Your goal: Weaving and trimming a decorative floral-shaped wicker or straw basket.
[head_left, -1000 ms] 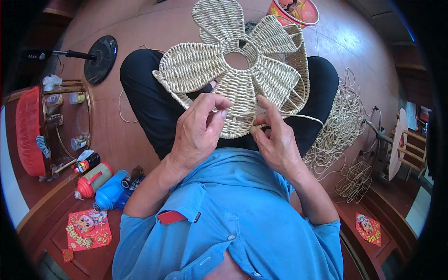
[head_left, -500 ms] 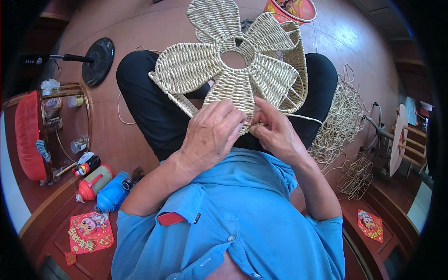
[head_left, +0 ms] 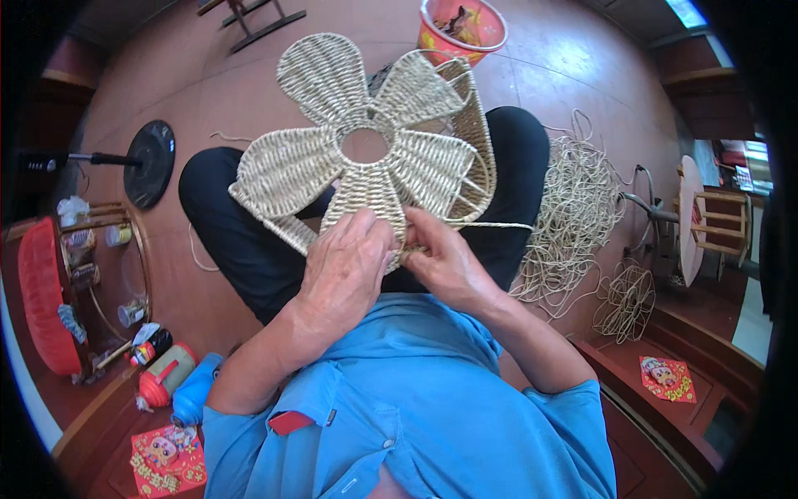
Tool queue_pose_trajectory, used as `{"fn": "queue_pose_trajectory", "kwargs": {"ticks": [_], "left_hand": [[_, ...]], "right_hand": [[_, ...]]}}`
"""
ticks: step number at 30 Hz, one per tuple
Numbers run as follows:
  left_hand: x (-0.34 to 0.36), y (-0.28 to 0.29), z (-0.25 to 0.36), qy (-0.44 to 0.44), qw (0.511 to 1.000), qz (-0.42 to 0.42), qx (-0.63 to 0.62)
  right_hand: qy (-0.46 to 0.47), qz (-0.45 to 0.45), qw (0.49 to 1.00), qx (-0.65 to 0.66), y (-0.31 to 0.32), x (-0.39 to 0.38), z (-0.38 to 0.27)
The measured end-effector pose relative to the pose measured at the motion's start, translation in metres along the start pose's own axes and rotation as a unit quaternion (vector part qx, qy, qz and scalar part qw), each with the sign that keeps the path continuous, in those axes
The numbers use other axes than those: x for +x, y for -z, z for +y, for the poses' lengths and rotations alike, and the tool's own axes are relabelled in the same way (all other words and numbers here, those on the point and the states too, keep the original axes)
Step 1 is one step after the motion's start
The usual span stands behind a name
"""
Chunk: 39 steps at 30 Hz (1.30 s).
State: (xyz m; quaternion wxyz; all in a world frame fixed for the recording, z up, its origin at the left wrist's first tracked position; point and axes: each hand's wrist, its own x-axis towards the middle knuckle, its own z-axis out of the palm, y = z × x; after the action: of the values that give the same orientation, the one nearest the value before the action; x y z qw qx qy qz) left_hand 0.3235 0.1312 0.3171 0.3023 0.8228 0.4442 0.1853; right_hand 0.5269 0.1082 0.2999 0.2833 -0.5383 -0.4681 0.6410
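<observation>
A flower-shaped piece woven from pale straw cord (head_left: pixel 287 170), with several broad petals around a round hole, lies over my lap. My left hand (head_left: pixel 349 254) is closed over the near petal, its fingertips at that petal's right edge. Close beside it, my right hand (head_left: pixel 449 254) pinches at the same edge with thumb and forefinger; the exact spot under the fingers is partly hidden. A loose cord strand (head_left: pixel 503 224) runs out to the right from beside my right hand. Behind the right petals stands a curved woven wall (head_left: pixel 484 125) joined to the piece by open strands.
On the floor to the right lie a big tangled heap of cord (head_left: pixel 578 220) and a smaller coil (head_left: pixel 625 301). A red patterned bucket (head_left: pixel 465 37) stands beyond. To the left are a round black base (head_left: pixel 150 165), a thermos (head_left: pixel 170 374) and a blue bottle (head_left: pixel 195 395).
The whole view has shifted, so the woven piece and my hands sit lower and further left in the picture. Both hands stay at the near petal, with little change in grip.
</observation>
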Motion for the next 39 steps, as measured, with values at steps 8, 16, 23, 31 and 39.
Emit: {"fn": "queue_pose_trajectory", "kwargs": {"ticks": [8, 16, 23, 31, 39], "left_hand": [[-0.002, 0.002, 0.009, 0.004, 0.999, 0.011, 0.039], [0.006, 0.006, 0.005, -0.020, 0.996, -0.054, 0.068], [0.003, -0.011, 0.025, -0.112, 0.967, -0.029, 0.226], [-0.003, -0.010, 0.016, -0.036, 0.999, -0.020, -0.032], [-0.006, -0.007, 0.015, -0.081, 0.995, 0.037, 0.055]], "right_hand": [[0.035, 0.041, 0.997, -0.059, -0.005, 0.009, 0.017], [0.035, 0.032, 0.995, -0.090, -0.003, 0.009, 0.019], [0.145, 0.120, 0.965, -0.181, -0.014, -0.017, 0.015], [0.169, 0.157, 0.946, -0.227, -0.017, -0.025, 0.010], [0.196, 0.147, 0.933, -0.264, -0.015, -0.023, 0.019]]}}
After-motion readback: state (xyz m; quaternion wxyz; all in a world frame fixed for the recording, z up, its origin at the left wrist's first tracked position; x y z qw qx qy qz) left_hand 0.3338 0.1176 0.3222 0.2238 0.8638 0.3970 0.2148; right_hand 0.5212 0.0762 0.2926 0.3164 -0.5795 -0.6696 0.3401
